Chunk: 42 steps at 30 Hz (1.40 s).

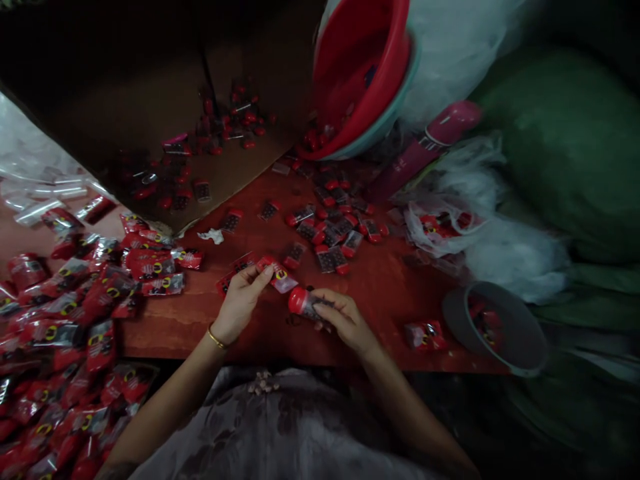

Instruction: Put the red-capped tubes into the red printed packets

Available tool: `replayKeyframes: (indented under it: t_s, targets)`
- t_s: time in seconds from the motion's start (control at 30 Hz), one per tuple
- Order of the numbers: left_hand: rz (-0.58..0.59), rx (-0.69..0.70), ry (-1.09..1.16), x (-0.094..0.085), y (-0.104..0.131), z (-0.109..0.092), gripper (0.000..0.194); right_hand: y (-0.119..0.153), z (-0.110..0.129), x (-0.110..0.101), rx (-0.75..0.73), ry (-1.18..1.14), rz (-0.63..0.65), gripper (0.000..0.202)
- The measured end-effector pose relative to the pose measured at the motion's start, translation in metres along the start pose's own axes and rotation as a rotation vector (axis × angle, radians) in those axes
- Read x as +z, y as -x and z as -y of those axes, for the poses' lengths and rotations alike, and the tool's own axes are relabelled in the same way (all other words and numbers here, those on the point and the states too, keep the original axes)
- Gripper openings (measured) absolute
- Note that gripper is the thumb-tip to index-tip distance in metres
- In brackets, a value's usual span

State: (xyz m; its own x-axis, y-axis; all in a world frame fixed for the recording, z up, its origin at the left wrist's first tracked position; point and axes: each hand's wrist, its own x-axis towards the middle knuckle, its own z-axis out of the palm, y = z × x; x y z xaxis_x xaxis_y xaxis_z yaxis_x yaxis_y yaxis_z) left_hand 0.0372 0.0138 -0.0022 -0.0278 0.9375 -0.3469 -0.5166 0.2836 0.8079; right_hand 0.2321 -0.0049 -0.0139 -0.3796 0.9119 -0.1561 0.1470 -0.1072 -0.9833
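My left hand [240, 303], with a gold bangle at its wrist, pinches a small red printed packet [281, 277] with a clear end. To its right my right hand [345, 320] is closed on a small clear container [301, 302] with a red cap and dark contents. The cap points toward the packet's clear end. Beneath my left hand's fingers lies a dark and red piece [230, 277] on the red table [185, 333]. Just beyond both hands, several similar red-capped containers [330, 230] lie in a loose pile.
Filled red packets [75, 300] are heaped at the left. A cardboard box [250, 160] with more containers stands at the back. Beyond the pile are a tilted red basin [395, 73] and a pink bottle [405, 167]. Right: a plastic bag [430, 247], a packet [425, 335], a grey bowl [453, 313].
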Motion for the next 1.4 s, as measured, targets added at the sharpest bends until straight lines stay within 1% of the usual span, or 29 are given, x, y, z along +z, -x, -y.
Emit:
replayKeyframes:
  t_s: [0.07, 0.13, 0.3, 0.47, 0.63, 0.73, 0.83, 0.97, 1.03, 1.07, 1.13, 1.23, 1.3, 1.4]
  targets:
    - [0.016, 0.031, -0.056, -0.002, 0.001, -0.002, 0.028, -0.002, -0.002, 0.002, 0.037, -0.066, 0.009, 0.027]
    - [0.028, 0.043, -0.070, -0.004, 0.002, -0.004, 0.027, -0.004, -0.003, 0.004, 0.040, -0.078, -0.008, 0.026]
    - [0.060, 0.044, -0.133, -0.004, 0.004, -0.007, 0.029, -0.009, 0.001, 0.009, -0.012, -0.006, -0.067, 0.022]
    - [0.080, 0.049, -0.154, 0.002, 0.006, -0.004, 0.034, -0.008, -0.002, 0.012, -0.057, 0.054, -0.105, 0.023]
    - [0.133, 0.016, -0.171, 0.002, 0.006, 0.001, 0.032, -0.008, -0.004, 0.016, -0.049, -0.003, -0.121, 0.026]
    - [0.133, 0.013, -0.184, 0.000, 0.006, 0.003, 0.034, -0.011, -0.003, 0.019, -0.029, -0.044, -0.134, 0.027]
    - [0.107, 0.000, -0.157, 0.001, 0.007, 0.005, 0.033, -0.012, -0.005, 0.023, -0.053, -0.019, -0.176, 0.028]
    - [0.045, -0.003, -0.096, 0.007, 0.008, 0.008, 0.033, -0.010, -0.012, 0.029, -0.109, 0.071, -0.296, 0.027]
    - [-0.008, -0.003, -0.057, 0.009, 0.007, 0.010, 0.034, -0.009, -0.014, 0.032, -0.096, 0.039, -0.314, 0.027]
    - [-0.040, -0.010, -0.030, 0.009, 0.006, 0.010, 0.033, -0.009, -0.014, 0.033, -0.076, -0.004, -0.299, 0.028]
    - [-0.086, -0.040, 0.020, 0.008, 0.002, 0.010, 0.034, -0.009, -0.013, 0.034, -0.019, -0.123, -0.230, 0.030]
    - [-0.080, -0.068, -0.006, 0.006, -0.004, 0.007, 0.033, -0.012, -0.013, 0.033, 0.056, -0.301, -0.134, 0.030]
    - [-0.095, -0.051, -0.073, 0.004, -0.007, 0.003, 0.033, -0.013, -0.016, 0.031, 0.077, -0.374, -0.111, 0.030]
    - [-0.170, -0.069, -0.121, 0.003, -0.010, -0.003, 0.037, -0.011, -0.022, 0.028, 0.043, -0.414, -0.129, 0.033]
